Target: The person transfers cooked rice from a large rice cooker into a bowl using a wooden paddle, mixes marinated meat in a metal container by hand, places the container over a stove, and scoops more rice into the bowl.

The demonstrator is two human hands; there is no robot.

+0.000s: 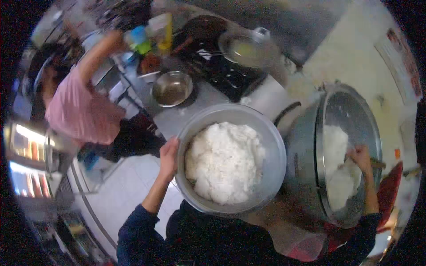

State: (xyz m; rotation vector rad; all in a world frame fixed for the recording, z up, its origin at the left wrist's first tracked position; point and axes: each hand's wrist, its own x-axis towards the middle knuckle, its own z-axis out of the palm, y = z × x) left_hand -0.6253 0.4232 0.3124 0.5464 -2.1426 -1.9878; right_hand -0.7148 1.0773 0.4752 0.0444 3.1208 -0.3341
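My left hand (169, 156) is closed on the left rim of a wide metal bowl (276, 146), which is heaped with a white, lumpy mass (226, 162) that looks like cooked rice. To the right stands a large, deep metal pot (301, 159), seen tilted, with more of the same white food (335, 164) inside. My right hand (361, 158) reaches into this pot, its fingers closed round a utensil with a wooden-looking handle (377, 163). The utensil's working end is hard to make out against the white food. Bowl and pot stand side by side.
A gas stove (217, 73) lies ahead, with a pan (246, 49) on it. A small steel bowl (172, 89) sits on the metal counter (168, 119), near bottles (165, 33). At left, a person in a pink shirt (86, 111) stands with an arm raised. A red cloth (390, 190) hangs beside the pot.
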